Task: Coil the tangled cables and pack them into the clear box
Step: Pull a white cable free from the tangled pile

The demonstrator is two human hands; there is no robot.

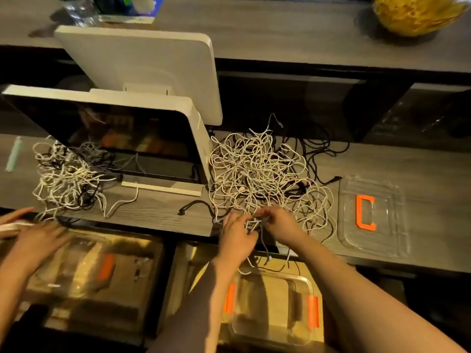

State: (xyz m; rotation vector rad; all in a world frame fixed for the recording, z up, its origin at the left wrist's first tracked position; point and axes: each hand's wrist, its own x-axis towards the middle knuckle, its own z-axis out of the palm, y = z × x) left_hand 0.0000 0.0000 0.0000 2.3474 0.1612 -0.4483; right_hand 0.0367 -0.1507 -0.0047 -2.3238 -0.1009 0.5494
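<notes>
1. I see my left hand (235,234) and right hand (276,222) close together at the lower middle of the frame, at the near edge of the tabletop (420,159).
2. Both hands have their fingers curled and pinch white strands at the near edge of the big cable tangle (257,169); a few strands hang down between them over the tabletop's edge.
3. That tangle, mostly white cable with some black, lies spread across the middle of the frame, just right of the white monitor (142,138).
4. The clear box (274,309), with orange clips on its left and right sides, sits below the tabletop at the lower middle, under my forearms.
5. A clear lid (372,220) with an orange clip lies flat on the tabletop at the right, just beside the tangle.
6. A second tangle (68,179) lies at the left, in front of the monitor.
7. At the lower left, another person's hand (38,238) reaches over a second clear box (84,266); it is too blurred to tell its grip.
</notes>
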